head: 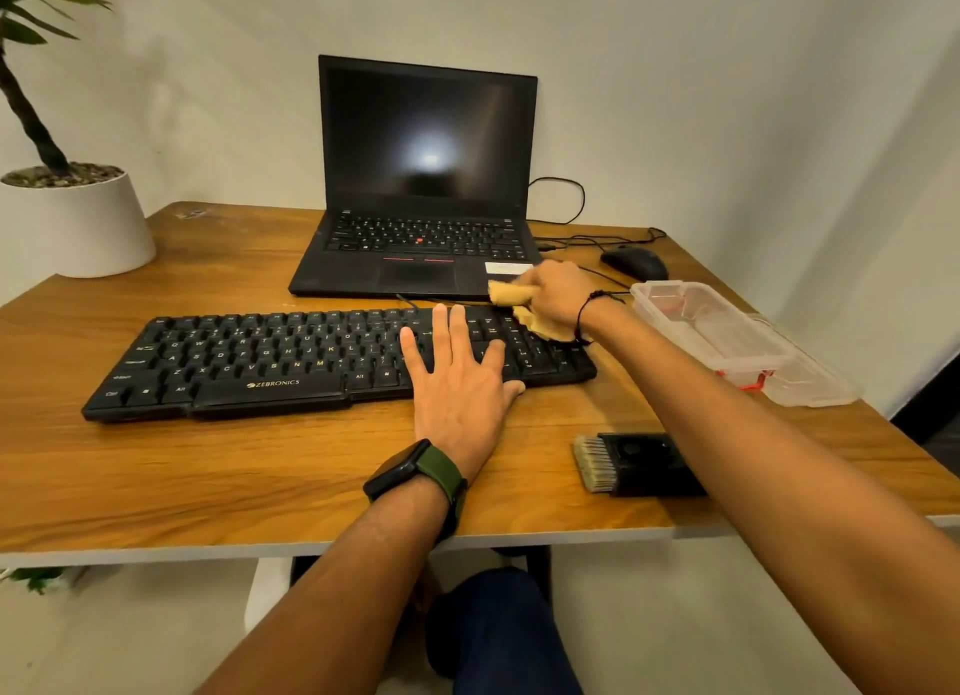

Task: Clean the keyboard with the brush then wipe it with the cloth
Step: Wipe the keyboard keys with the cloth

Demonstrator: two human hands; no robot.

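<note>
**Cloth at the keyboard's far right corner**

Black keyboard (291,361) lies lengthwise across the wooden bench (208,476), in front of an open laptop (421,190) with a dark screen.

Left hand (457,377): flat, fingers straight and spread, palm down on the right-centre keys. Holds nothing. Watch on a green strap at the wrist.

Right hand (558,291): fingers curled round a bunched yellow cloth (511,299), at the keyboard's far right corner, over the number pad. Part of the cloth hangs below the hand and touches the keys. Dark cord bracelet on the wrist.

Brush (631,463): black body, pale bristles pointing left, lying on the bench near the front edge, right of the left wrist and apart from the keyboard. Neither hand touches it.

Also on the bench: clear plastic box (727,330) at the right edge; black mouse (635,262) behind it, cable trailing; white plant pot (78,221) at far left.
</note>
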